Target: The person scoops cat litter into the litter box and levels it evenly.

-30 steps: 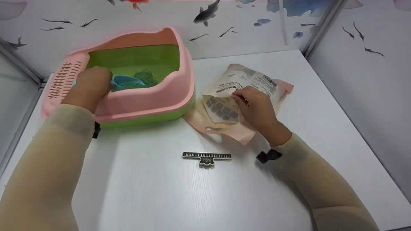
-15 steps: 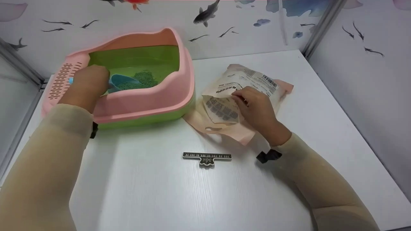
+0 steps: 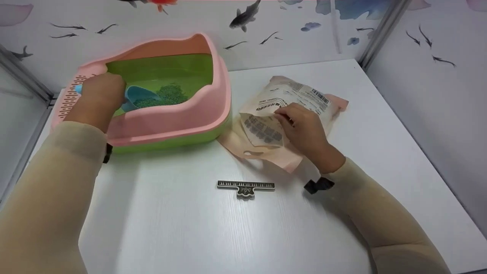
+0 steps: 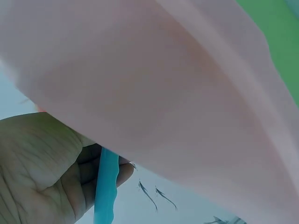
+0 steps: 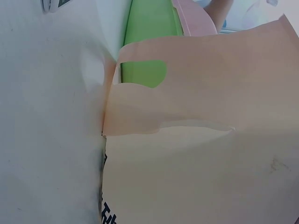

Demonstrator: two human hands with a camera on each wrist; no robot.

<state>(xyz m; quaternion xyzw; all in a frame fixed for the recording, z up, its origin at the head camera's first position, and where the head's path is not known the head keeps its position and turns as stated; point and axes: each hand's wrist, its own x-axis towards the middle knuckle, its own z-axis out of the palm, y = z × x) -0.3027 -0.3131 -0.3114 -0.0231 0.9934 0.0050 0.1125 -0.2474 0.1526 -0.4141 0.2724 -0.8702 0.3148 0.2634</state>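
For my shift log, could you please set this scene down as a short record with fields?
left hand: grips the blue scoop by its handle
right hand: pinches the printed bag at its opening
litter box: pink upper part, green base
green granules: in the blue scoop and heaped in the litter box
piano-keyboard clip: lies on the white table

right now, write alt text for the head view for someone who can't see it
A person's left hand grips a blue scoop holding green granules in a pink-and-green litter box, while the right hand pinches the open edge of a printed bag. A piano-keyboard clip lies nearer the camera on a white table.
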